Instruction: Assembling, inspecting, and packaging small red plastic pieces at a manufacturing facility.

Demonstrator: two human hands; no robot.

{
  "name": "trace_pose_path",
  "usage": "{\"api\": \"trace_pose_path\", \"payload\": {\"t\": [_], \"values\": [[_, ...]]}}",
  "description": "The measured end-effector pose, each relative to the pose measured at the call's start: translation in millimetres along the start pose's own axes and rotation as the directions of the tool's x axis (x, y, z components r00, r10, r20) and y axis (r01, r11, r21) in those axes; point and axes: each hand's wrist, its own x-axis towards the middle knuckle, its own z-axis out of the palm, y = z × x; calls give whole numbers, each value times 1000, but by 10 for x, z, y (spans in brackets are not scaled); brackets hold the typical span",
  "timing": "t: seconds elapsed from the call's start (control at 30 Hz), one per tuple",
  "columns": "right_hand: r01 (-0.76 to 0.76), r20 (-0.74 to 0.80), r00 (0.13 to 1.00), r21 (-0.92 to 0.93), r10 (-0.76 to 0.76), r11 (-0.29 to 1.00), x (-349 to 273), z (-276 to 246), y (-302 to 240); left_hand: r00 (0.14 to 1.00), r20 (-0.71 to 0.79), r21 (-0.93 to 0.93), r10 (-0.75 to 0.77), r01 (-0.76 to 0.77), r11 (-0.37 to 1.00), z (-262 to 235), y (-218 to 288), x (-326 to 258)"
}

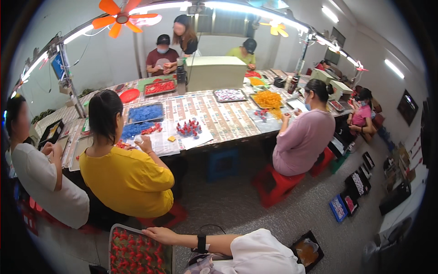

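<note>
— Where is the tray [111,237] of small red pieces [134,255]?

— At the very bottom edge, left of the middle, low down and close to the camera. It is a shallow metal tray, and the red pieces fill it nearly to the rim.

— And the hand on it?

— The right hand [159,235] (its arm comes in from the lower right, with a white sleeve [260,253] and a dark wristwatch [201,243]) lies on the tray's upper right corner, fingers stretched along the rim. I cannot tell whether they hook over the edge or only rest there. The left hand does not show.

— What is around it?

— Just beyond the tray sits a person in a yellow shirt [127,180], back to the camera, and a person in a white shirt [45,182] to the left of them. Both are at a long table [223,121] that runs across the room. On it are a tray of blue pieces [145,113], a group of red pieces on paper [189,129], and further right a heap of orange pieces [268,99].

— Anyone else?

— A person in a pink top [303,139] sits on a red stool [278,185] at the near side of the table, and more people sit at the far end. A black tray [308,251] lies on the floor near the white sleeve.
</note>
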Motion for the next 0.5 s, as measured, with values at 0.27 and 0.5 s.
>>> {"api": "trace_pose_path", "payload": {"t": [0.27,0.5], "values": [[-53,-242,967,89,74,995,-529,23,197,998,65,-130,-15,24,991,2206,2137,-603],[-69,-516,847,136,130,988,-1196,-329,595,946,316,106,-74,42,993,2339,1908,-105]]}}
